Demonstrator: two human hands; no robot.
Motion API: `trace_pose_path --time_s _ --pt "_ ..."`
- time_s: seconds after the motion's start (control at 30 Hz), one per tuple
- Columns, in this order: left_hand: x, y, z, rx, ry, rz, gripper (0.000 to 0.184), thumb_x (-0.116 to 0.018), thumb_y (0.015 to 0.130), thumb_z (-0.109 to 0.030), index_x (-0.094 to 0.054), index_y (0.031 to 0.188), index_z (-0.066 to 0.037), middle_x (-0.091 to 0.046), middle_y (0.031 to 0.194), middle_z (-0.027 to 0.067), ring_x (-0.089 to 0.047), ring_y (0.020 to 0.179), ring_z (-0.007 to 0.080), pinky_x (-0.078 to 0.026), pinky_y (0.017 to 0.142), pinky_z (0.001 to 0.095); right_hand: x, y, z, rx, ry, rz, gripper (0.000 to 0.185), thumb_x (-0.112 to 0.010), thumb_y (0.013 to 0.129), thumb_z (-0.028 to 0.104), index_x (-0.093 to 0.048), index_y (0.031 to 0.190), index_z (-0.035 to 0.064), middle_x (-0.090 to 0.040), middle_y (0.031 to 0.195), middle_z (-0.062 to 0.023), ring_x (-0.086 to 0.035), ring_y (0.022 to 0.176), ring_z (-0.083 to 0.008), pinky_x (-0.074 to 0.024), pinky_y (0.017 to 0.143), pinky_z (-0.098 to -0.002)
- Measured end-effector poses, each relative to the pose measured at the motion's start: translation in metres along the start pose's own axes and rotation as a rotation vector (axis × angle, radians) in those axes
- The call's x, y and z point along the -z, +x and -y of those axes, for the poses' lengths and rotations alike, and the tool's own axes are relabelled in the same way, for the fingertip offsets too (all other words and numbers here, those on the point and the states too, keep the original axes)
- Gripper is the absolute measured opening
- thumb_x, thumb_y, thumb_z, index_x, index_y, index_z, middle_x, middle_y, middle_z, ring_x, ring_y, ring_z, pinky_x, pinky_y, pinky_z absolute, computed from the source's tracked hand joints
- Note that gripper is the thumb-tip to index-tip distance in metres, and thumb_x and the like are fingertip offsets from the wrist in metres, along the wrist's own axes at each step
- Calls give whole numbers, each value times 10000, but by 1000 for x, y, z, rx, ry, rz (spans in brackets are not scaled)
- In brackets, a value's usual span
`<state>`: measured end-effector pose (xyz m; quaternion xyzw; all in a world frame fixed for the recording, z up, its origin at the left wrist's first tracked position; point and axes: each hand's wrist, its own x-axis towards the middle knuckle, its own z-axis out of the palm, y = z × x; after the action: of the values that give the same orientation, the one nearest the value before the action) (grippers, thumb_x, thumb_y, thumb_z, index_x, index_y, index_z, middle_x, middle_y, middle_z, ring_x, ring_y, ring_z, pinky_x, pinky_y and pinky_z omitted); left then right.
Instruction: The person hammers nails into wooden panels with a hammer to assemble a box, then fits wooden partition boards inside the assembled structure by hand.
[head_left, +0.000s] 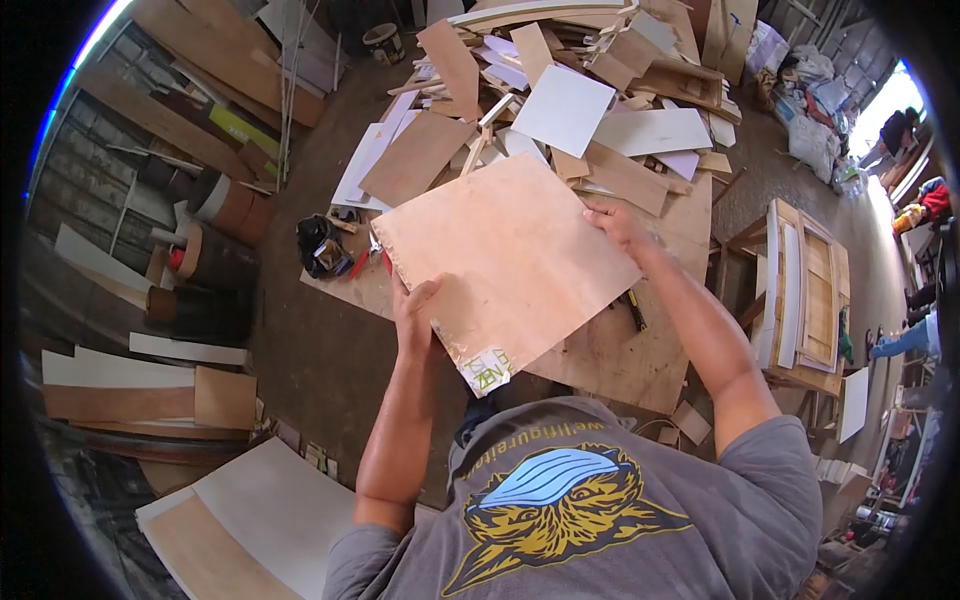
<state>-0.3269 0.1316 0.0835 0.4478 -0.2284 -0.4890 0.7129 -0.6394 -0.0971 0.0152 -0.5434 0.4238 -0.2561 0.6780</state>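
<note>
A square, light-brown wooden panel (510,260) is held up in front of my body, above the plywood table. My left hand (415,305) grips its left edge, the thumb on top and the fingers hidden beneath. On the opposite edge, my right hand (622,232) holds near the right corner, its thumb on the upper face. A printed white-and-green label (487,371) covers the panel's near corner. The panel's left edge looks rough. Just past that edge, partly hidden, a red-handled tool (360,264) lies beside a black bag (320,246).
Wood and white board offcuts (565,105) are heaped on the far part of the plywood table (645,355). A black-and-yellow tool (637,311) lies right of the panel. A wooden frame (820,300) rests on a stand at right. Another person's leg (905,338) shows at far right.
</note>
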Motion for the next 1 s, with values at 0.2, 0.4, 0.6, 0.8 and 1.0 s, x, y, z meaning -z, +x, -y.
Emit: trace_pose_path --time_s 0.2,0.4,0.6,0.8,1.0 --pt "-29 0 -6 11 -20 -42 744 -606 854 37 -370 1552 -63 -606 1350 188 -696 1128 317 -628 909 435 25 19 -13 219 -409 -48 468 -600 1086 202 -591 1529 50 -711 1382 -87 -673 1180 -171 -510 1041 -327" --pt "-36 6 -5 5 -47 -32 766 -577 845 73 -367 1564 -91 -603 1349 182 -687 1119 311 -625 900 440 14 3 2 261 -682 -188 493 -603 1087 280 -581 1529 61 -690 1444 -149 -675 1273 -264 -500 1085 -380" --pt "-41 9 -3 24 -138 -1 838 -587 823 106 -331 1596 -93 -569 1413 184 -636 1227 318 -572 1001 441 -57 -81 63 155 -955 -501 436 -662 1036 277 -672 1413 59 -690 1398 -209 -653 1315 -348 -503 1109 -445" --pt "-52 13 2 47 -218 -57 1070 -643 819 111 -94 1714 -93 -458 1566 208 -564 1348 333 -479 1119 429 -156 -121 96 450 -931 -291 400 -672 989 247 -723 1329 43 -707 1359 -195 -646 1287 -384 -496 1112 -444" --pt "-64 22 7 19 -210 -108 1061 -625 842 124 -83 1715 -142 -404 1617 216 -516 1409 352 -464 1138 443 -251 -175 141 329 -1087 -364 440 -756 920 263 -733 1298 40 -707 1357 -189 -633 1300 -368 -477 1144 -458"
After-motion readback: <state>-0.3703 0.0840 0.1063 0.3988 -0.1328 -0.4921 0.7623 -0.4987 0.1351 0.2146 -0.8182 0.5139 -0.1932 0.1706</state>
